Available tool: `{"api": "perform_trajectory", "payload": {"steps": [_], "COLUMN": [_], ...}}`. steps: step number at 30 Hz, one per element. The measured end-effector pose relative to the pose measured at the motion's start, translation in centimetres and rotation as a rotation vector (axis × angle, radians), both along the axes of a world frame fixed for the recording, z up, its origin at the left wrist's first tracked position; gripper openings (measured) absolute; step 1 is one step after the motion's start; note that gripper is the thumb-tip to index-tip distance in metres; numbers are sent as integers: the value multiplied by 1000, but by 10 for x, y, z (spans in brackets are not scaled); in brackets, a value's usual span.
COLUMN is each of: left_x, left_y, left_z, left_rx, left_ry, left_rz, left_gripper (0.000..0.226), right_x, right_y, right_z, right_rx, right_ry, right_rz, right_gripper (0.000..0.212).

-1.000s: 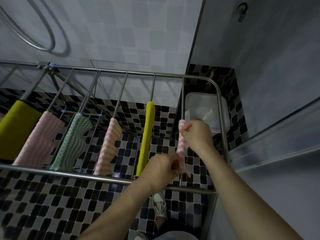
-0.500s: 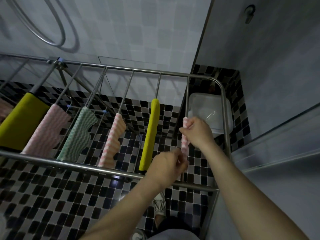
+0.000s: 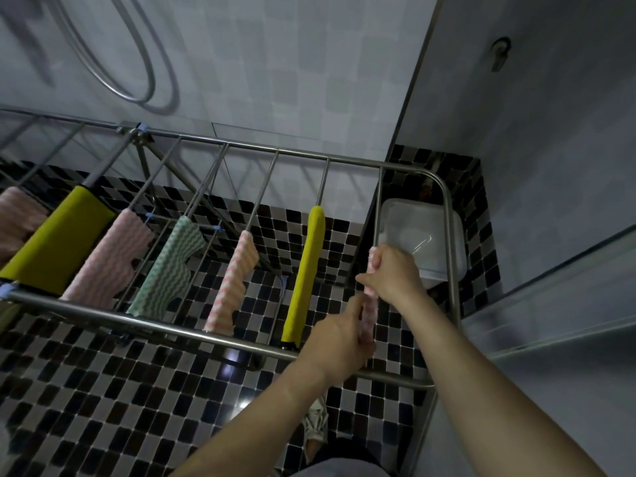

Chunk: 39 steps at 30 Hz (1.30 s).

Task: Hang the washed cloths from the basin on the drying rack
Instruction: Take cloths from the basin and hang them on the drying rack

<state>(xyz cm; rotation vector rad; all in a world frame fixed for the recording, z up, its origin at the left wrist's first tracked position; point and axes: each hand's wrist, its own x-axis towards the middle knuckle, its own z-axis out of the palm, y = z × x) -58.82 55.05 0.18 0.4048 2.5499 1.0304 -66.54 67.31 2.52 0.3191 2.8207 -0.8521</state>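
Note:
A steel drying rack [image 3: 179, 330] fills the middle of the view. A pink striped cloth [image 3: 370, 308] is draped over its rightmost rod. My right hand [image 3: 392, 273] pinches the cloth's far end, and my left hand [image 3: 340, 342] grips its near end by the front rail. Several cloths hang on the other rods: a yellow cloth [image 3: 306, 273], a pink-white striped cloth [image 3: 234, 280], a green wavy cloth [image 3: 165, 273], a pink cloth [image 3: 110, 259] and a wide olive-yellow cloth [image 3: 58, 242]. The clear plastic basin [image 3: 416, 239] sits on the floor beyond the rack's right end.
The floor is black, grey and white mosaic tile. A tiled wall with a shower hose [image 3: 130, 63] stands behind the rack. A grey wall and glass partition [image 3: 550, 270] close off the right side. My shoe [image 3: 315, 425] shows below the rack.
The view has tilted and shifted so the rack sits lower and further right in frame. Both hands stay on the pink cloth, spreading it slightly along the rod.

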Motion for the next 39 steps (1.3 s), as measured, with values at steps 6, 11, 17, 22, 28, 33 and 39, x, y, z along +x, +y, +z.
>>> {"api": "perform_trajectory", "payload": {"steps": [6,11,17,22,28,33,39], "left_x": [-3,-7,-5,17,62,120,187], "left_y": [-4,-22,-79,-153,-251,-342,-428], "left_z": [11,15,31,45,56,67,79], "left_rx": [-26,25,156,310,418,466,525], "left_ry": [-98,2,101,152,184,230,325], "left_rz": [-77,38,327,592,900,1158,1499], "left_gripper": [77,68,44,20,23,23,22], "right_x": [-4,-12,-21,-8,26,76,128], "right_y": [-3,-18,-59,-132,-240,-359,-483], "right_z": [9,30,44,64,82,100,100], "right_rx": [170,165,-149,-252,-501,-847,-886], "right_ry": [-78,-5,-49,-7,139,174,-64], "right_rz": [71,180,310,421,513,578,873], "right_gripper": [35,24,16,19,18,22,21]}}
